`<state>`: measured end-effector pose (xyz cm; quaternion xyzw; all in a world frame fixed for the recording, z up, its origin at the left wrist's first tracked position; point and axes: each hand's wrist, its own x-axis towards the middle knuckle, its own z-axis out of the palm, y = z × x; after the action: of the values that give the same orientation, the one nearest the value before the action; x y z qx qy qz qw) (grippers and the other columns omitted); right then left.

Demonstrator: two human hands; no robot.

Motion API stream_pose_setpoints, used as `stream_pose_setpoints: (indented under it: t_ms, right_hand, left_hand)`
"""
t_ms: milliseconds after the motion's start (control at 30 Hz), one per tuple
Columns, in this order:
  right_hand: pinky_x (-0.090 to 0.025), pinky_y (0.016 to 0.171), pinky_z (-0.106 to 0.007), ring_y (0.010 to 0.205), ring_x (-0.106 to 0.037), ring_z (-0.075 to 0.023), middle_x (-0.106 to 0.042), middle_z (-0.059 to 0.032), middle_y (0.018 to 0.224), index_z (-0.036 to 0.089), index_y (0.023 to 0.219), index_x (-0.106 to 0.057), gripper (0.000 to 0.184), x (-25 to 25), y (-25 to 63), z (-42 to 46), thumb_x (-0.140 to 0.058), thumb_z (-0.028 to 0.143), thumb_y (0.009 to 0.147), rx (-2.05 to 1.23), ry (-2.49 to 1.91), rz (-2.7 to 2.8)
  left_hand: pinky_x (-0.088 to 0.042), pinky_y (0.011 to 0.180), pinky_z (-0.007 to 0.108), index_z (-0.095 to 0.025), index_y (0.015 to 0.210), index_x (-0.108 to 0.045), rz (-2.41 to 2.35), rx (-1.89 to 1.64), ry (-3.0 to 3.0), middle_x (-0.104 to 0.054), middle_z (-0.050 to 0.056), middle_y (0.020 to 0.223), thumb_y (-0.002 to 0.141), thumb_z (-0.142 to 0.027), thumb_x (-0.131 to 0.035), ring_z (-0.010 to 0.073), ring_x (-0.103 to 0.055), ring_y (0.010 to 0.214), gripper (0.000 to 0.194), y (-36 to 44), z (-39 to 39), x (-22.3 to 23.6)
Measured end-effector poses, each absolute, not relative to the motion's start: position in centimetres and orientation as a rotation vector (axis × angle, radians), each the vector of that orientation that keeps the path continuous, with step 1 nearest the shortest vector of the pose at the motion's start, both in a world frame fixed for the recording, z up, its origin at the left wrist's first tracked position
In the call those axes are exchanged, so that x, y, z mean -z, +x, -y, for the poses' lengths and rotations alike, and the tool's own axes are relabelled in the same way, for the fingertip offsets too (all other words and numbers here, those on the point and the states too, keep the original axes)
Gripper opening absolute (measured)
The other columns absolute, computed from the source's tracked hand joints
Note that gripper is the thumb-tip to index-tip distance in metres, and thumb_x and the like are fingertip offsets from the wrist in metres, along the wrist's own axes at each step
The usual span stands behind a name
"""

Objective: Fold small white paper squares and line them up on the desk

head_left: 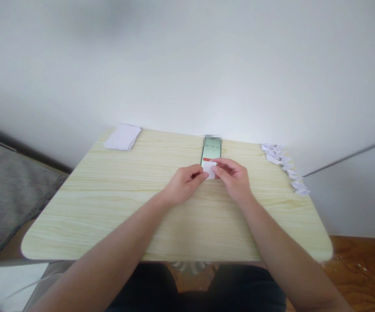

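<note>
A small white piece of folded paper (209, 170) is held up between my two hands, over the middle of the table. My left hand (185, 182) pinches its left edge between thumb and fingers. On the right side, my right hand (234, 175) grips it with the thumb in front and the index finger along the top. Just behind the paper lies a phone (212, 149) with a green timer screen and a red bar; the paper and fingers hide its lower end.
The pale wood-grain table (109, 216) stands against a white wall (187, 65). A stack of white paper sheets (123, 137) lies at the back left. Several folded white paper pieces (273, 154) line the right edge. Grey fabric (12, 195) is at the left.
</note>
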<state>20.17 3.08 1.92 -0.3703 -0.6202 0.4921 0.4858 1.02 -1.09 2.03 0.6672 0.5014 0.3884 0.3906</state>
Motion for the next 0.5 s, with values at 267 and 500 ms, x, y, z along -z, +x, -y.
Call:
stream_pose_setpoints:
  t_ms: [267, 500]
  right_hand:
    - [-0.059, 0.08, -0.035, 0.087, -0.071, -0.0204, -0.077, -0.004, 0.101, 0.028, 0.111, -0.078, 0.026, -1.44, 20.1, -2.97, -0.075, 0.032, 0.085, -1.169, -0.915, 1.552]
    - [-0.058, 0.09, -0.038, 0.095, -0.074, -0.0231, -0.079, -0.0033, 0.1, 0.025, 0.104, -0.076, 0.021, -1.8, 20.04, -2.94, -0.077, 0.03, 0.083, -1.277, -0.842, 1.572]
  left_hand:
    - [-0.027, 0.057, 0.026, -0.017, 0.073, -0.049, -1.288, -0.977, 1.737, -0.038, -0.004, 0.066, 0.099, -0.044, -0.052, 0.0106, -0.035, 0.062, 0.037, 0.89, 1.14, -1.85]
    - [-0.033, 0.058, 0.027, -0.018, 0.082, -0.061, -1.323, -1.009, 1.8, -0.051, -0.003, 0.068, 0.097, -0.044, -0.054, 0.0116, -0.042, 0.062, 0.031, 1.33, 1.41, -2.15]
